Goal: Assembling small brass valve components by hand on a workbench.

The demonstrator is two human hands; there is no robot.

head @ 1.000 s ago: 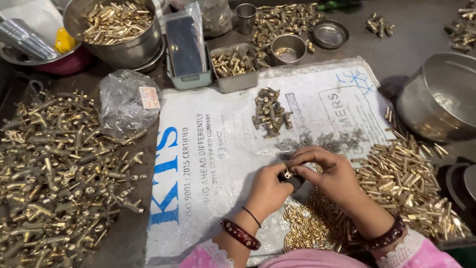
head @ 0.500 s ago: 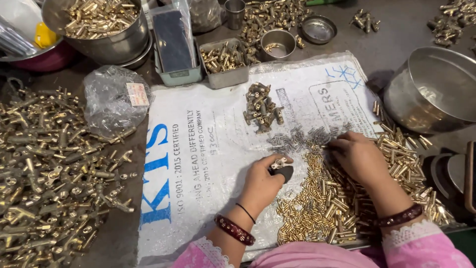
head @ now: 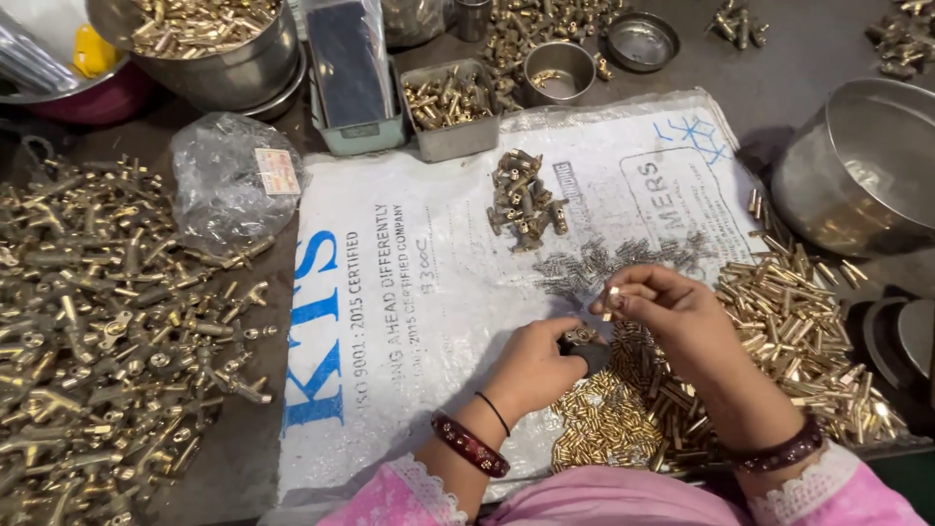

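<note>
A crowded tabletop (head: 808,58) here, grey and scuffed, with a white printed sack (head: 409,321) spread flat across the middle and brass everywhere you look. Heaps of larger brass fittings (head: 107,331) sprawl off to the left, and a big steel bowl (head: 867,166) sits at the right edge.

Down at the near side, the left hand (head: 534,365) rests low on the sack, its fingers closed around a small dark holder (head: 587,353) with a brass piece seated on top. The right hand (head: 667,312) hovers just up and to the right of it, fingers pinched shut on a single small brass pin (head: 611,298), which stands close to upright, tipped slightly.

So the relation that matters: the pin sits just above and a touch right of the dark holder, near but not touching, its long axis pointing roughly down toward it. The right hand is the nearer one to the loose stock, with the pile of brass tubes (head: 808,331) beneath and beside its wrist, and a smaller bright heap (head: 604,429) lying between the two forearms.
</note>
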